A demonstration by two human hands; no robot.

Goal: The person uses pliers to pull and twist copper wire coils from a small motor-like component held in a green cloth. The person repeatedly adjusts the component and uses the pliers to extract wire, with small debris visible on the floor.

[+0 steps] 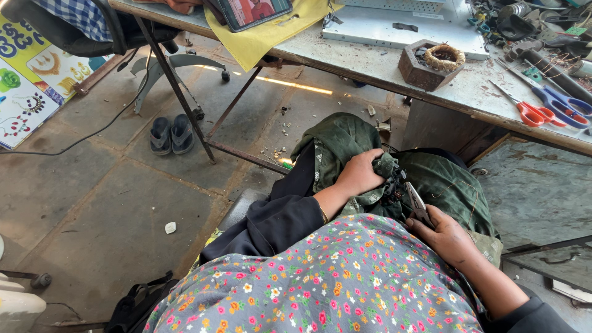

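My left hand point(359, 173) is closed over a bunch of dark green cloth point(345, 139) lying in my lap, pinching it near a black part. My right hand point(445, 237) holds a small metal tool with pointed jaws point(417, 202), its tip against the bunched cloth beside my left fingers. A thin wire or thread point(459, 185) loops across the green cloth to the right. My floral garment point(333, 283) fills the foreground.
A worktable point(382, 68) stands ahead with a hexagonal holder point(425, 65), red scissors point(533, 113), blue scissors point(564, 102), a yellow cloth point(265, 34) and a tablet point(250, 11). Sandals point(171, 134) and a chair base point(179, 65) are on the floor left.
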